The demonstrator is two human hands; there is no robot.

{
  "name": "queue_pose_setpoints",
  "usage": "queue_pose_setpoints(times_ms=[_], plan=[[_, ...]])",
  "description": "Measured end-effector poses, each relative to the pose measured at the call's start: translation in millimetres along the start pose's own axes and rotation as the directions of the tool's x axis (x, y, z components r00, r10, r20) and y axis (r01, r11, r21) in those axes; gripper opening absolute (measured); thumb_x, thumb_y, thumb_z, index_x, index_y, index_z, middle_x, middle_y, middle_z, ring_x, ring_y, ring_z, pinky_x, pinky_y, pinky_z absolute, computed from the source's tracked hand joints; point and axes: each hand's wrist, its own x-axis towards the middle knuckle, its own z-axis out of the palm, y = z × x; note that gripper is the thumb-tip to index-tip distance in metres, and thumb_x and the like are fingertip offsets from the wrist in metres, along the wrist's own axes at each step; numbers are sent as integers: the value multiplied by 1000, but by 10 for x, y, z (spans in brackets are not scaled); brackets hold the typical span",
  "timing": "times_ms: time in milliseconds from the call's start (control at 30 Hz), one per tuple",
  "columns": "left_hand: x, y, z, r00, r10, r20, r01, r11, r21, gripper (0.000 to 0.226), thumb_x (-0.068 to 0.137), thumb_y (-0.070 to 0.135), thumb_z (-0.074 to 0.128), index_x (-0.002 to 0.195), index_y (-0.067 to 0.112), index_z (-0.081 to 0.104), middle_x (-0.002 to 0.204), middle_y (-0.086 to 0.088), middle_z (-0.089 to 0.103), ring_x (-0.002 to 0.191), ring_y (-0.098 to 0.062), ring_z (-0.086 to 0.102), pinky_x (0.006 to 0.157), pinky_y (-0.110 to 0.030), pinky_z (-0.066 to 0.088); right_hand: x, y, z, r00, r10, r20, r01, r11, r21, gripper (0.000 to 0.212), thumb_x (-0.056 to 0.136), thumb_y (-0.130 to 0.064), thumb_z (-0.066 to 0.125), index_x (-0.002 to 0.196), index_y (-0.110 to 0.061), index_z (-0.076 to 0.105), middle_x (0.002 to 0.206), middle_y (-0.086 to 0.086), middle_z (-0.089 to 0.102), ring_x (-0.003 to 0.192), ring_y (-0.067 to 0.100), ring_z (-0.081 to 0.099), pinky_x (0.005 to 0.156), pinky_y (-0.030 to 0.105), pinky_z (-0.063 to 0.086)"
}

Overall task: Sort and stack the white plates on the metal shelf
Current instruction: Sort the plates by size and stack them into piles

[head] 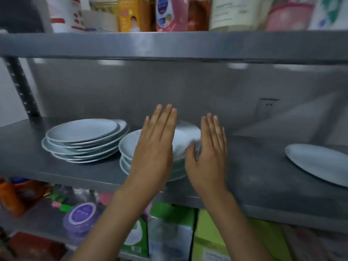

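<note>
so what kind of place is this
Probably a home pantry or storeroom: a metal shelf holds white plates, with bottles above and boxes below.

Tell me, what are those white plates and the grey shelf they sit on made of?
The plates look like glazed ceramic or porcelain: smooth, pale, faintly bluish-white, with a soft sheen and thin, crisp rims. Melamine can't be ruled out by look alone. The shelf looks like metal with a dull grey finish: its flat surface shows blurred reflections, and a perforated steel upright stands at its left corner.
</note>
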Motion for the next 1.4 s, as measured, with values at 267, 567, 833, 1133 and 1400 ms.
queue_pose_setpoints(times_ms=[267,567,833,1133,1400], plan=[[63,950,901,986,137,97,-117,975,-187,82,74,-13,39,150,4,17,158,-12,19,148,-25,5,119,-46,11,-144,1248,-753,982,179,-68,-190,955,-227,64,83,-13,50,144,-1,34,151,14,36,143,23,24,118,43,17],[117,1720,1789,956,154,249,-57,933,-356,80,79,-9,40,151,7,10,160,-10,12,148,-21,-2,120,-46,4,-344,2178,-1473,911,399,-106,-397,775,-492,61,78,-3,61,136,-12,48,148,25,35,140,41,28,114,55,24],[138,2132,2200,934,200,296,-45,888,-458,72,90,-5,40,152,11,6,161,-4,8,144,-11,-10,120,-42,7,-366,2605,-1725,722,661,-201,-673,605,-426,54,89,-25,56,140,-24,38,152,31,15,140,45,18,113,54,26],[72,2094,2211,953,151,261,-9,879,-477,71,90,-4,46,151,10,13,159,-6,16,147,-16,4,119,-39,16,-388,2653,-1639,681,698,-223,-682,493,-541,34,90,-25,52,122,-13,57,145,37,28,139,44,22,115,49,22],[70,2086,2209,947,104,305,66,863,-500,50,101,20,39,149,12,27,158,-6,20,147,-20,9,118,-39,20,-424,2575,-1658,728,614,-305,-683,612,-399,21,85,-28,65,102,-16,60,124,14,48,93,30,61,80,36,52]])
